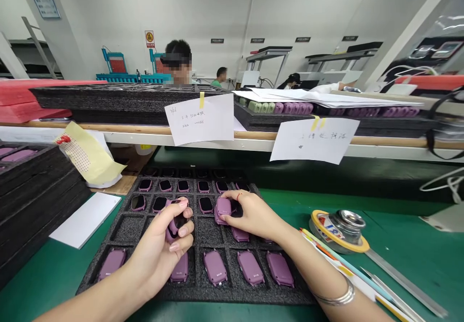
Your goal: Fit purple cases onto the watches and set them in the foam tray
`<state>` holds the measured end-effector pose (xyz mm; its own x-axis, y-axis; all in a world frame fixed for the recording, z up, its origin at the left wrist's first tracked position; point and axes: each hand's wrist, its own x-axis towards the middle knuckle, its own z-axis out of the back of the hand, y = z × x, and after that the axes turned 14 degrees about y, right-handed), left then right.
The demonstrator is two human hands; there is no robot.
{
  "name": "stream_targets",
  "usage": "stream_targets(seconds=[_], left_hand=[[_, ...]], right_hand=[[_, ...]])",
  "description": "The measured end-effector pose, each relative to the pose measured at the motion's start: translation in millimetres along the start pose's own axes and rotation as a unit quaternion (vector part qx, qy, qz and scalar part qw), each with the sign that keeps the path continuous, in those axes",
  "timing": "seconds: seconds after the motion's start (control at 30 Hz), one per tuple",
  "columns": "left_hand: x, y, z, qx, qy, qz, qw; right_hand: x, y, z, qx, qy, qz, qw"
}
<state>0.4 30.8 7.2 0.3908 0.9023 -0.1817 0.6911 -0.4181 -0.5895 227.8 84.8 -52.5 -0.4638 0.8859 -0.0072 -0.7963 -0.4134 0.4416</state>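
My left hand [155, 249] has its fingers curled around a purple smartwatch body [177, 221] with a dark screen, tilted above the foam tray. Between the thumb and fingers of my right hand [255, 211] is another purple watch body [224, 207], its plain purple side facing up, over the tray's middle. Beneath them lies the black foam tray [203, 293] with square pockets. Watch bodies with dark screens up [206, 205] fill much of its far rows. Along the near row, several lie purple back up [215, 267]. My hands and forearms hide some pockets.
Right of the tray are a tape roll around a glass bottle [344, 230], a steel ruler [406, 283] and several pens. On the left stand stacked foam trays [39, 211] and white paper [87, 219]. A shelf [253, 143] with trays and handwritten notes crosses ahead; people sit beyond.
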Motion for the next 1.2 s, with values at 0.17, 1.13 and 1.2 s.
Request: stream_targets(seconds=[0.17,1.13,1.2], left_hand=[[-4.9,-5.6,-3.4,-0.001,0.007,-0.01,1.0],[-1.0,22.2,12.3,0.004,0.019,0.063,0.998],[0.2,24.9,14.5,0.015,0.024,0.076,0.997]], right_hand=[[-2.4,17.4,1.3,-0.037,0.028,-0.018,0.999],[2.1,66.4,-23.5,0.155,-0.097,0.089,0.979],[-9.6,68.8,-11.3,0.198,-0.131,0.112,0.965]])
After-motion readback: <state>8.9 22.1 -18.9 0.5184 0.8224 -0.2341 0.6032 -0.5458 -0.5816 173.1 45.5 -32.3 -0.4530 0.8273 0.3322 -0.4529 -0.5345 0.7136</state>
